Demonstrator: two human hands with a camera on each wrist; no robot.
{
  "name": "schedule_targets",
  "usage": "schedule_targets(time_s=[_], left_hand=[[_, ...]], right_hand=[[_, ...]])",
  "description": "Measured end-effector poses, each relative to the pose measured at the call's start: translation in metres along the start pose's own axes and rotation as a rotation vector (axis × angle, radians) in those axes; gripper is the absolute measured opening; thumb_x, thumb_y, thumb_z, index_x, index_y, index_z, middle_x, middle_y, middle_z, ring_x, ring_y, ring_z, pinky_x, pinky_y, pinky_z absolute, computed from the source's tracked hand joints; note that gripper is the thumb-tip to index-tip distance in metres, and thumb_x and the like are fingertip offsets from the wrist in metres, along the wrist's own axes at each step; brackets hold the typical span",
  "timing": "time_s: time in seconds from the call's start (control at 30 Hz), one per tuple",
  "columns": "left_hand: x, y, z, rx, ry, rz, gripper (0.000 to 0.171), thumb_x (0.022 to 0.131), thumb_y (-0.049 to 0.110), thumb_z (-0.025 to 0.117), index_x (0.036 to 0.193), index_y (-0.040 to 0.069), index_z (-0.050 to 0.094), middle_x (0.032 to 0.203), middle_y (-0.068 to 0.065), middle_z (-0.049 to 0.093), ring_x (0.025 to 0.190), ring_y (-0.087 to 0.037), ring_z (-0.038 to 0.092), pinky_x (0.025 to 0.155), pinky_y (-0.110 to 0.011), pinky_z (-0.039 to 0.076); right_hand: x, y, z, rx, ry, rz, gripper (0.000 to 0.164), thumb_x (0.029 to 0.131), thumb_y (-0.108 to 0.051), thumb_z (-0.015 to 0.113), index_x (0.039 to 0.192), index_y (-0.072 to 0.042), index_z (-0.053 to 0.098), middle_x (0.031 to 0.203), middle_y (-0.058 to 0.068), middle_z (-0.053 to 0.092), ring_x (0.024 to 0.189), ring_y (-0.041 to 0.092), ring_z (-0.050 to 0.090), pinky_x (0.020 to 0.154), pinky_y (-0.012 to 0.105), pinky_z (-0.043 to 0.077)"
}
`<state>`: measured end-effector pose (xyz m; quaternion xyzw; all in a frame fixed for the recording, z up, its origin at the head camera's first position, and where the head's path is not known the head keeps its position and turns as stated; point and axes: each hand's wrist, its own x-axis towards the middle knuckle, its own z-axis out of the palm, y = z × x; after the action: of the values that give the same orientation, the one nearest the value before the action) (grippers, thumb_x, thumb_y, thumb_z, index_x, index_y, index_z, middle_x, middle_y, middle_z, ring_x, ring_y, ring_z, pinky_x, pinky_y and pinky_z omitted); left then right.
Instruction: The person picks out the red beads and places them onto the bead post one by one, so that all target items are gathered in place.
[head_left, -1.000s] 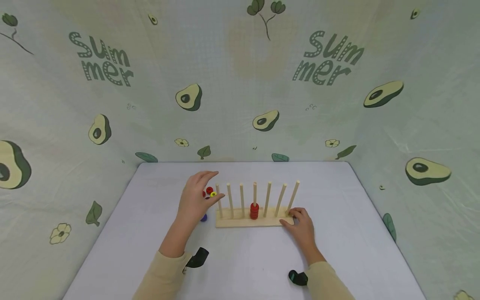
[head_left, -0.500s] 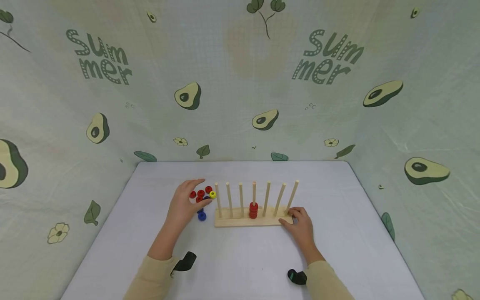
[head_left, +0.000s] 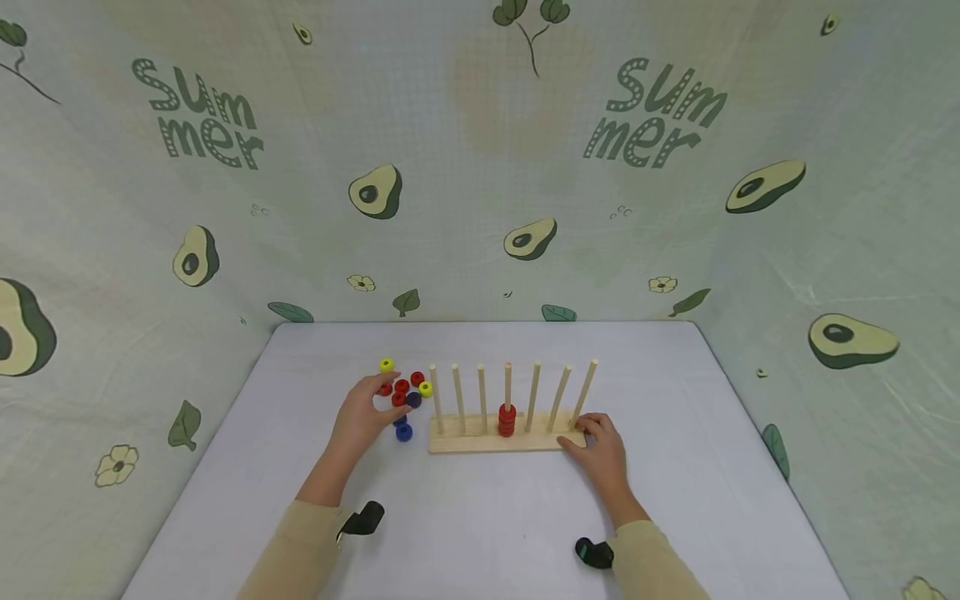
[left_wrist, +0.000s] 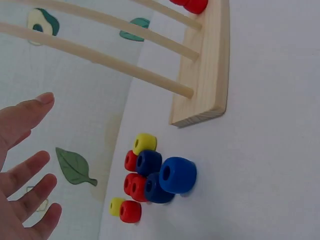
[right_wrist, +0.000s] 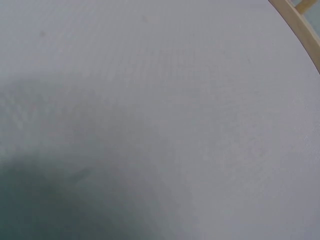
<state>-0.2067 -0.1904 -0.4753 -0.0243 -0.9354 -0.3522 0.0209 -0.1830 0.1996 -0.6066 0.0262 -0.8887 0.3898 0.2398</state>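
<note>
Your left hand point(head_left: 358, 417) hangs over the loose beads with thumb and fingers spread wide apart; the left wrist view shows nothing between them. Your right hand point(head_left: 602, 457) grips the near end of the wooden peg rack point(head_left: 480, 444), thumb at the front edge and fingers on the far side by the last peg. The rack stands on the table point(head_left: 480, 517) between your two hands, its pegs pointing up.

Of the seven pegs, only the middle one is loaded: a stack of red beads point(head_left: 507, 422), apparently three, sits at its foot. The other six are bare. Nine beads lie loose around your left hand: four red beads point(head_left: 417, 379) and a yellow bead point(head_left: 425, 389) just past your fingertips, another yellow one farther beyond, and three blue beads point(head_left: 404, 432) right of your thumb.

So the filling looks barely begun, judging by the bare pegs and the loose pile. The right wrist view catches only a corner of wood.
</note>
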Motion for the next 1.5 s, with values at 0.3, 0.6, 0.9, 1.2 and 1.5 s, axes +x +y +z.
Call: schedule_targets(time_s=[0.3,0.6,0.9,1.2,1.5], left_hand=[[0.015,-0.021,0.015,0.061,-0.013,-0.068,0.059,0.083,0.021,0.079,0.136,0.009,0.055,0.133,-0.018,0.054,0.124,-0.036,0.048,0.1,-0.052,0.042],[0.025,-0.035,0.027,0.071,-0.03,-0.1,0.055,0.085,0.021,0.078,0.133,0.007,0.057,0.122,-0.016,0.059,0.112,-0.035,0.055,0.091,-0.048,0.048],[0.033,-0.042,0.031,0.068,-0.043,-0.156,0.052,0.086,0.021,0.077,0.132,0.005,0.058,0.122,-0.019,0.059,0.111,-0.036,0.055,0.092,-0.049,0.047],[0.04,-0.049,0.039,0.115,-0.044,-0.21,0.048,0.086,0.019,0.076,0.128,0.004,0.06,0.119,-0.017,0.061,0.109,-0.033,0.055,0.095,-0.048,0.046],[0.045,-0.052,0.041,0.122,-0.052,-0.229,0.046,0.086,0.021,0.076,0.126,0.005,0.061,0.116,-0.014,0.063,0.104,-0.03,0.057,0.091,-0.047,0.047]], right_hand=[[0.001,-0.004,-0.004,0.015,-0.041,0.051,0.039,0.068,-0.017,0.09,0.096,0.003,0.071,0.105,0.014,0.058,0.094,0.031,0.059,0.083,0.048,0.047],[0.0,-0.007,-0.006,0.025,-0.058,0.067,0.04,0.07,-0.018,0.089,0.098,0.003,0.07,0.106,0.014,0.058,0.094,0.031,0.058,0.084,0.046,0.047],[-0.001,-0.008,-0.004,0.036,-0.036,0.046,0.038,0.068,-0.013,0.089,0.097,0.004,0.07,0.104,0.014,0.058,0.092,0.03,0.059,0.081,0.047,0.048],[0.0,-0.007,-0.003,0.029,-0.049,0.063,0.04,0.069,-0.015,0.089,0.098,0.004,0.07,0.105,0.014,0.058,0.093,0.03,0.059,0.081,0.046,0.048],[0.0,-0.006,-0.004,0.033,-0.056,0.074,0.04,0.069,-0.015,0.089,0.099,0.004,0.07,0.107,0.013,0.058,0.095,0.029,0.058,0.083,0.046,0.047]])
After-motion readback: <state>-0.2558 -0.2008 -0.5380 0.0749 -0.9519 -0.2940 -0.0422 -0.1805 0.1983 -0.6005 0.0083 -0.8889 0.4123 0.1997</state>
